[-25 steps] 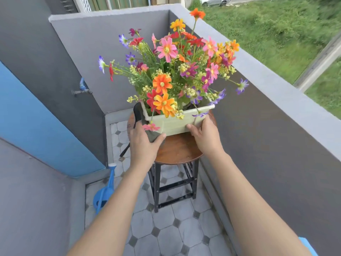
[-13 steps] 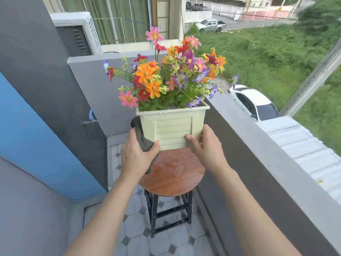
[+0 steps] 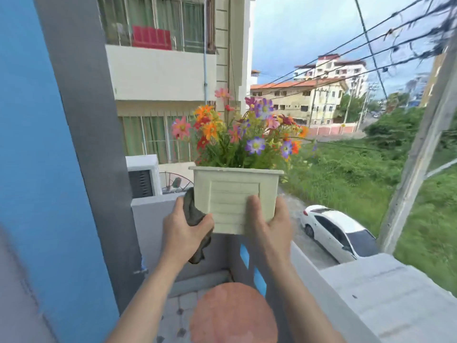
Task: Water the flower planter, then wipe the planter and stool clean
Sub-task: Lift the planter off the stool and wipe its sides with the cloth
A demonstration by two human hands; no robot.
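Both hands hold the cream flower planter (image 3: 235,201) up in the air at about chest height, well clear of the round wooden stool (image 3: 233,314) whose seat shows blurred below it. The left hand (image 3: 184,233) is closed against the planter's left side with a dark grey rag (image 3: 194,214) bunched between palm and wall, the rag's tail hanging down past the wrist. The right hand (image 3: 270,222) is clamped on the lower right corner, thumb pressed on the slatted front panel and fingers hidden round the back. The planter sits upright, its flowers (image 3: 243,138) bunched above the rim. It hangs close to the grey balcony parapet (image 3: 329,290), beyond which a white car (image 3: 338,232) is parked on the street far below. The main risk, as I judge it, is the left-hand grip: cloth between skin and plastic gives less purchase, and if the walls are wet from watering the planter could slide or tip. A slip here could spill soil and water onto the stool, or send the planter over the parapet. Lowering it back squarely onto the seat matters, since an off-centre landing could topple it.
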